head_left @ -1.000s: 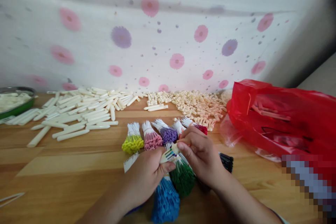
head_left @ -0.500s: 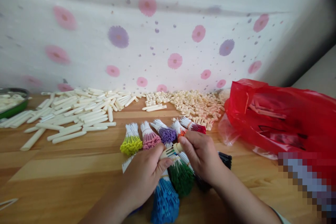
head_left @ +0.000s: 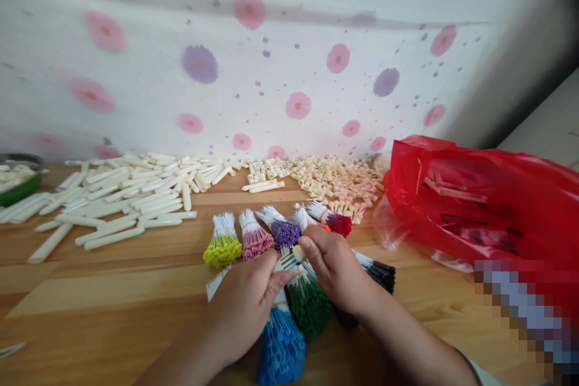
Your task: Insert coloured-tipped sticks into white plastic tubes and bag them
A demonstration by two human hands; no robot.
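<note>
My left hand (head_left: 246,298) is closed around a cream multicolour pen barrel (head_left: 284,263) with dark and coloured strips in its slots. At the barrel's right end, my right hand (head_left: 337,265) pinches a small cream end piece (head_left: 298,253); whether the two parts touch is hard to tell. Below and around the hands lie rubber-banded bundles of thin pen refills: blue (head_left: 281,344), green (head_left: 309,304) and black (head_left: 379,271). Behind them are yellow (head_left: 222,248), pink (head_left: 257,241), purple (head_left: 284,231) and red (head_left: 338,223) bundles. My right hand partly hides an orange bundle (head_left: 302,217).
Cream pen barrels (head_left: 136,190) lie heaped at the back left, near a green-sided bowl (head_left: 25,188). Small slotted cream parts (head_left: 335,178) are piled at the back centre. A red plastic bag (head_left: 488,193) stands at the right on the wooden table (head_left: 113,325).
My right hand has shifted slightly left, uncovering more of the black bundle. Both hands keep their hold. The whole view has slid a little.
</note>
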